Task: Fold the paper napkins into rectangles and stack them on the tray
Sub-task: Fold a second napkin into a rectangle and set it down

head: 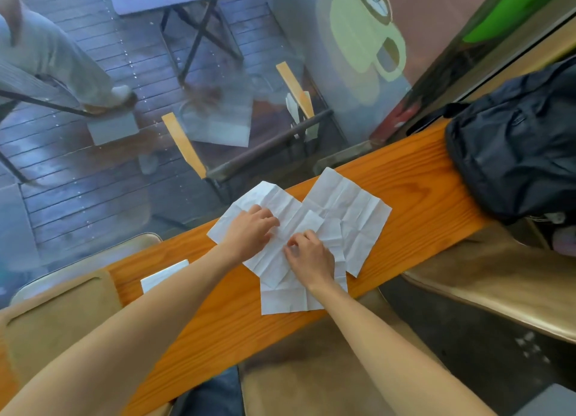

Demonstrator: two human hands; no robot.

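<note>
Several creased white paper napkins lie unfolded and overlapping on a narrow orange wooden counter (414, 191). The top napkin (290, 219) sits in the middle of the pile. My left hand (252, 231) presses down on its left part with fingers curled. My right hand (310, 256) pinches an edge of the same napkin near its middle. Another napkin (349, 209) spreads out to the right, and one (283, 294) hangs toward the counter's near edge. A folded white napkin (163, 275) lies to the left on the counter, beside a brown tray (62, 316).
A dark backpack (514, 153) rests on the counter's right end. A glass window runs along the far edge of the counter, with a deck, chairs and a seated person's legs outside. Tan stool seats (498, 278) stand below the near edge.
</note>
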